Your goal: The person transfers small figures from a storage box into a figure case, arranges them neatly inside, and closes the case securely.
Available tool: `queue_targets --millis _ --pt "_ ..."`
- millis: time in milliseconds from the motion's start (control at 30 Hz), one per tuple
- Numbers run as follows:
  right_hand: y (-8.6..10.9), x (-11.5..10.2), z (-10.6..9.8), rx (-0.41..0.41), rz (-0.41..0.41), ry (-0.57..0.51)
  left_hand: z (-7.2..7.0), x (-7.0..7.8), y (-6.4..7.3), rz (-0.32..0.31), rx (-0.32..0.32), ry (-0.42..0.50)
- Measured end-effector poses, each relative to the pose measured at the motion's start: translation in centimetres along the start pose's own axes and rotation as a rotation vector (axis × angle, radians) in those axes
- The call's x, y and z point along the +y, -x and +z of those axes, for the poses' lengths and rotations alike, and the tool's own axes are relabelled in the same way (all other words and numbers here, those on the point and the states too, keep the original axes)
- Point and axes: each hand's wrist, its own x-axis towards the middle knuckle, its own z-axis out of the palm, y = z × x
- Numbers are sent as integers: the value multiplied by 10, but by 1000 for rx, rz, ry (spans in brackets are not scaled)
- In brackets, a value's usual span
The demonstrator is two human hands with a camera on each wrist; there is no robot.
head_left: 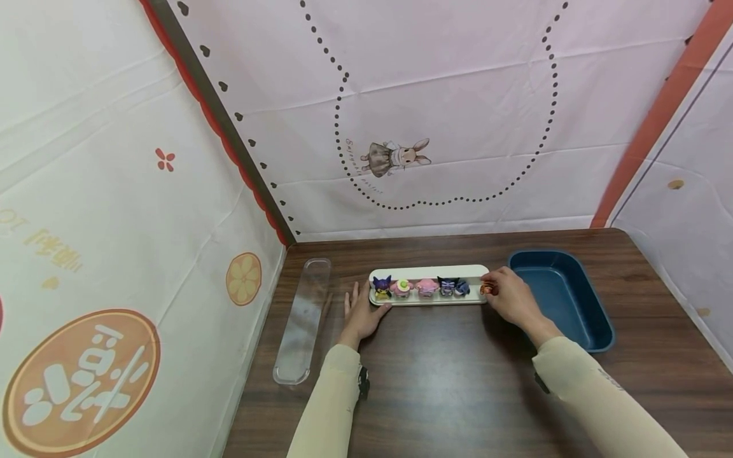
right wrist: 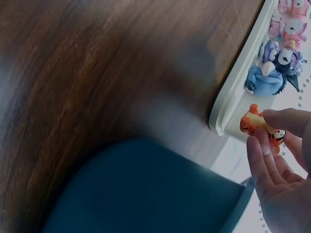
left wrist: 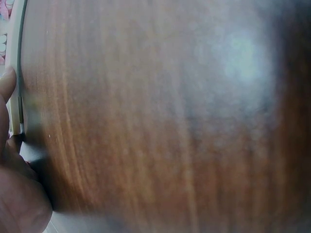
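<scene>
A long white tray [head_left: 441,270] holds a row of small figurines: a purple-and-yellow one [head_left: 382,287], pink ones [head_left: 426,288], a dark purple one [head_left: 447,287] and a blue one [right wrist: 265,81]. At the tray's left end rests my left hand [head_left: 362,316], fingers spread and thumb [left wrist: 7,83] against the front edge. Between thumb and fingertips, my right hand [head_left: 511,298] pinches a small orange tiger figurine [right wrist: 252,121] over the tray's right end. Whether that figurine touches the tray floor, I cannot tell.
A dark blue basin [head_left: 601,318] stands on the wooden table [head_left: 435,394] just right of the tray. To the left lies a long clear plastic lid [head_left: 300,324]. Cloth-covered walls [head_left: 458,114] border the table at the back and sides.
</scene>
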Motion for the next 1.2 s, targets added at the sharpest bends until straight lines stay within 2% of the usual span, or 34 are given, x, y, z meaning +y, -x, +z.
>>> queue_targets --millis 267,733,1200 --pt "-3 -3 13 -7 50 3 -4 4 4 -15 -19 -6" --pt "-7 -3 25 7 69 15 -5 7 4 -33 -19 -18" --pt "-4 -4 23 18 104 -19 1 1 2 -10 -5 8"
